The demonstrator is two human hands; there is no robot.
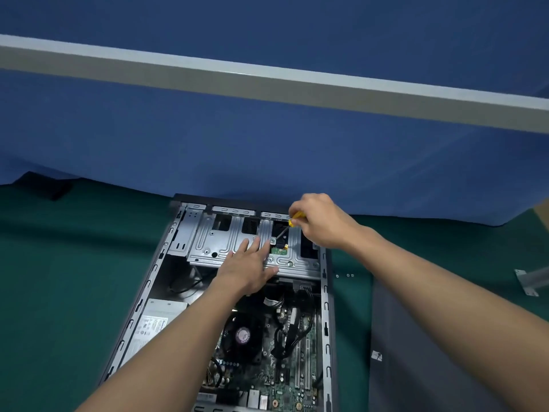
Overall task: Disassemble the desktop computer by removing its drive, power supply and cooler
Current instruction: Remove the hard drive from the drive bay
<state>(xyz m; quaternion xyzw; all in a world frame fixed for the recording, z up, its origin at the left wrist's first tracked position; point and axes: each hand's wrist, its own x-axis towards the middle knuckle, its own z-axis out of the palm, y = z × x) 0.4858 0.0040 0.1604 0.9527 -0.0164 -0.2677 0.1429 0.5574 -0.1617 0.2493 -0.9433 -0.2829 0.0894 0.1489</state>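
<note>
The open computer case [325,307] lies on a green mat [59,278], with the drive cage [214,233] at its 12 o'clock end. The left hand [246,263] rests flat on the cage, fingers straight. The right hand [320,221] — at 1 o'clock from it — grips a yellow screwdriver [292,220], tip on a cage screw [272,240]. The power supply [154,322] sits at 8 o'clock and the cooler [243,336] at 6.

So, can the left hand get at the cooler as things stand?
Probably yes: the cooler sits uncovered in the open case, and the left hand only rests flat on the drive cage, holding nothing.
</note>
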